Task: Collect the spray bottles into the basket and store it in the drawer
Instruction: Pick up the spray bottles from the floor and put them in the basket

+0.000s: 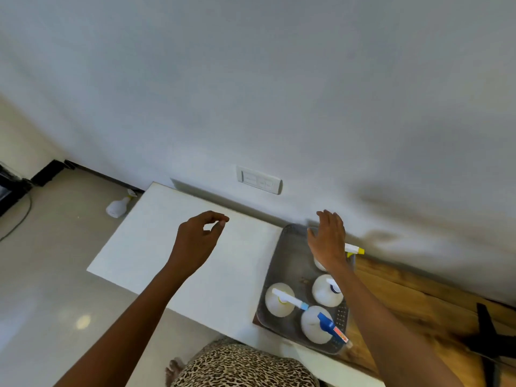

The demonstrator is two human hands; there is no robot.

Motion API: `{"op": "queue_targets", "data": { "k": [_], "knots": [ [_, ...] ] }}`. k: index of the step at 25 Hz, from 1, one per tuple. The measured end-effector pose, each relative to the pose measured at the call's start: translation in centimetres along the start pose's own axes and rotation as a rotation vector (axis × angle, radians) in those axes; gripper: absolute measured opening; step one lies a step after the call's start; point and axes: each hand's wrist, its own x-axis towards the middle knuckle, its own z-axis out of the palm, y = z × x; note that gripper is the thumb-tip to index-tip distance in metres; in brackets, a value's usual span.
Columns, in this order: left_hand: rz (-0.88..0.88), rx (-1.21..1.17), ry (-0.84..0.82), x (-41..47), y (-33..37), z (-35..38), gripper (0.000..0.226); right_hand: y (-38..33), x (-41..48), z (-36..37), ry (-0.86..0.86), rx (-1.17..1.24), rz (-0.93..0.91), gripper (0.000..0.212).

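Observation:
A grey perforated basket [289,255] stands on the right part of a white cabinet top [195,275]. Several white spray bottles stand upright in it: one with a white and light-blue nozzle [280,300], one with a blue trigger [318,325], one with a white head [327,290], and one with a yellow-tipped nozzle [354,249] mostly hidden by my right hand. My right hand [328,240] hovers over the basket's far end, fingers spread, holding nothing. My left hand [196,238] hangs above the cabinet top, fingers loosely curled and empty. Another white spray bottle [118,205] lies on the floor at the left.
A wooden surface [418,303] adjoins the cabinet top on the right, with a black object [491,339] on it. A wall with a switch plate [258,179] runs right behind. At the far left, a dark appliance [11,188] and cable sit on the pale floor.

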Motion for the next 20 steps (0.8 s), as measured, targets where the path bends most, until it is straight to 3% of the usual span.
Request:
{"op": "queue_targets", "data": {
  "k": [9, 14, 20],
  "knots": [
    [-0.009, -0.052, 0.173, -1.5, -11.0, -18.2, 0.014, -23.5, -5.8, 6.8, 0.063, 0.164, -0.282, 0.040],
    [-0.054, -0.054, 0.306, -2.9, -18.2, -29.0, 0.017, -36.1, -9.9, 11.1, -0.044, 0.214, -0.383, 0.037],
    [-0.082, -0.096, 0.413, -2.1, -24.0, -37.0, 0.018, -46.4, -11.8, 14.8, -0.162, 0.219, -0.452, 0.036]
  ]
}}
